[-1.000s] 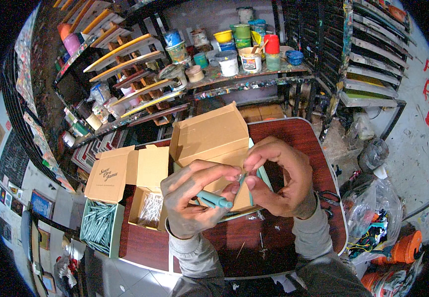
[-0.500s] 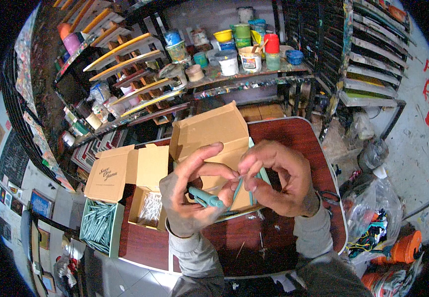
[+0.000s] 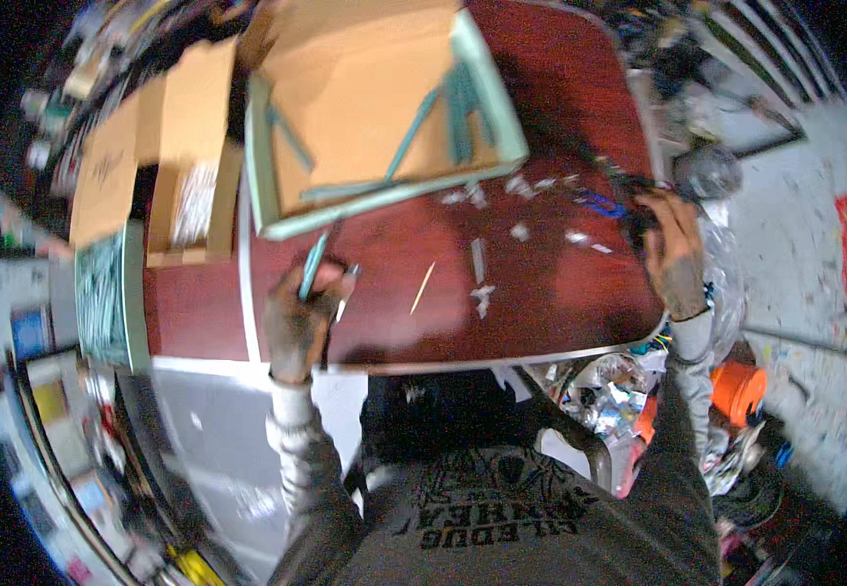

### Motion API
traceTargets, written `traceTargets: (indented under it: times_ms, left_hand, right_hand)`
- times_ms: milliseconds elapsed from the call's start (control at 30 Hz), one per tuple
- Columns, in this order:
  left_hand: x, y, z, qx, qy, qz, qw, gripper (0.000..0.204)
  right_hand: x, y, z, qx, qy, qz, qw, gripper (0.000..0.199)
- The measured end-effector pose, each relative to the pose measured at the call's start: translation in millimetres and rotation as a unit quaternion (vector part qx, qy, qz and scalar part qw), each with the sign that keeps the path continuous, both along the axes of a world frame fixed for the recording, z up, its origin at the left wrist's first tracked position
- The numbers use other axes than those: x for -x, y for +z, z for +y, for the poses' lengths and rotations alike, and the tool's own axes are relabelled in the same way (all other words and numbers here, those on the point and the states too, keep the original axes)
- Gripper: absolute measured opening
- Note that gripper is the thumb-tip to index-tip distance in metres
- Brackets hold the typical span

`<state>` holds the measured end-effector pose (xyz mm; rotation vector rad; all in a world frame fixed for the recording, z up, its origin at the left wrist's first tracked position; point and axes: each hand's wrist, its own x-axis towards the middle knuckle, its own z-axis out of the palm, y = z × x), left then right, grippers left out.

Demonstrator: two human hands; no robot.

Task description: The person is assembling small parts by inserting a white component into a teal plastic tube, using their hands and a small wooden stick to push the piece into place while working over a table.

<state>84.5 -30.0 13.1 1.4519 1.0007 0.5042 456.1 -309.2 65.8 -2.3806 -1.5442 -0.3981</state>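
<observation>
In my left hand (image 3: pixel 296 317), closed and held low over the table's front edge, is a teal pen (image 3: pixel 315 262). A small pale piece also shows at its fingertips, too blurred to name. At the table's right edge my right hand (image 3: pixel 676 249) is bent over dark handles (image 3: pixel 631 186) that look like scissors; blur hides whether it grips them. A blue strip (image 3: pixel 599 203) lies beside those handles. Beyond my left hand stands an open cardboard box (image 3: pixel 384 93) with pale green sides, several teal pens (image 3: pixel 463 112) inside.
At left are a pale green box (image 3: pixel 135 293) full of teal pens and a cardboard box (image 3: pixel 223 210) of white sticks. A thin wooden stick (image 3: pixel 423 288) and white scraps (image 3: pixel 482 298) lie on the dark red table (image 3: pixel 384 322). Plastic bags and an orange spool (image 3: pixel 739 391) stand right.
The view has tipped down toward my body. My hands, previously fingertip to fingertip, have parted: the left keeps a teal pen, while the right has moved to the table's right edge.
</observation>
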Motion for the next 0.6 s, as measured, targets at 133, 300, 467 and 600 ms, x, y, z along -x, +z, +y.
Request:
traceTargets:
  times_ms: [133,300,467,600]
  left_hand:
    - [21,-7,-18,-0.073,-0.016,0.085,0.994,0.02]
    - [32,9,6,-0.061,-0.026,0.054,0.996,0.021]
    - [25,10,-4,-0.029,0.004,-0.015,0.999,0.02]
    - [22,17,-1,-0.122,-0.007,0.126,0.984,0.022]
  right_hand:
    - [-4,-37,-4,0.045,0.113,-0.02,0.992,0.047]
    - [-38,-21,67,0.136,0.044,0.076,0.987,0.041]
    - [-86,-42,57,0.14,0.105,0.034,0.984,0.037]
    - [-92,-49,52,0.066,0.098,0.155,0.981,0.029]
